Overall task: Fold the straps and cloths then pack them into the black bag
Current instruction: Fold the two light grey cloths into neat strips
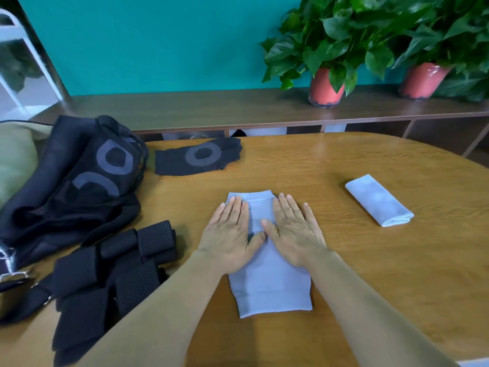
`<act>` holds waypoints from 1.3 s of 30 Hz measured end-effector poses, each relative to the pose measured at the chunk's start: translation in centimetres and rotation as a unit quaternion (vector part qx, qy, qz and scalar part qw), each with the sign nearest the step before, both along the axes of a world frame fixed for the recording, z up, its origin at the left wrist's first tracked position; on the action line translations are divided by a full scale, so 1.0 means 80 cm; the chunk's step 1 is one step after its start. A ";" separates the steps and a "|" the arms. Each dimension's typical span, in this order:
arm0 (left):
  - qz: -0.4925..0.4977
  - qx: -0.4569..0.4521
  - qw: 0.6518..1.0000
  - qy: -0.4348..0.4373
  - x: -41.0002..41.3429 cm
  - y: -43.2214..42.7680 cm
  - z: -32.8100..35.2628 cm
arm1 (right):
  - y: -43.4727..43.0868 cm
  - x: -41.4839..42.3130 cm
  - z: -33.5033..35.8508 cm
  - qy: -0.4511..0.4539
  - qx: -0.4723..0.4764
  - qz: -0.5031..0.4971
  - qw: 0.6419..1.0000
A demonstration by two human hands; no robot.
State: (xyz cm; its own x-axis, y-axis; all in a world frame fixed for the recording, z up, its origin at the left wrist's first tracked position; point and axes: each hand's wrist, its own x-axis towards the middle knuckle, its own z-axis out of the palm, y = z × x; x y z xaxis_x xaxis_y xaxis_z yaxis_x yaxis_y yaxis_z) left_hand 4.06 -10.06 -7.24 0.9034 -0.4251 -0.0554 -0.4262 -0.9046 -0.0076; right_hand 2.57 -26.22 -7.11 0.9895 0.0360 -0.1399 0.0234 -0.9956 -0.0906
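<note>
Fabric crowds the wooden table (370,260) to the left of the flat blue cloth (270,287): the black bag (79,176) lies slumped farthest left of it, the folded black straps (119,266) are heaped just left of its near end, and a small black cloth (198,156) printed with a grey ring lies beyond its far-left corner. On the flat blue cloth the left hand (230,234) and right hand (293,231) lie palm down side by side, fingers straight, thumbs nearly meeting over its middle, pressing its far half. Right of that cloth, well apart, rests a folded blue cloth (378,201), and far beyond it a potted plant (326,88) stands on a shelf.
</note>
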 end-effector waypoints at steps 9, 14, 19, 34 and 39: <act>-0.062 -0.061 0.996 0.012 -0.084 0.023 0.012 | -0.010 -0.085 0.019 -0.078 0.021 0.081 0.993; -0.113 -0.061 0.992 0.019 -0.134 0.038 0.006 | -0.003 -0.145 -0.007 -0.115 0.009 0.146 0.983; -0.122 -0.033 0.992 0.029 -0.155 0.049 0.003 | -0.003 -0.178 -0.013 -0.083 0.044 0.162 0.982; -0.200 -0.051 0.977 -0.056 -0.190 0.075 0.015 | -0.009 -0.219 0.002 -0.152 0.046 0.217 0.963; -0.195 -0.118 0.972 -0.056 -0.192 0.079 0.021 | -0.011 -0.221 0.010 -0.182 0.152 0.193 0.952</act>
State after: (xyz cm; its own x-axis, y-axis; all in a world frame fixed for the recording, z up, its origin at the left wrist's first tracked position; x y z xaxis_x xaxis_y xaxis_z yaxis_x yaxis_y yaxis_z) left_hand -11.28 -3.71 -5.55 0.6653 -0.7260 0.1743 -0.7459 -0.6561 0.1143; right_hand -15.15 -27.14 -6.31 0.8752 0.3916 0.2839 0.4676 -0.8353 -0.2893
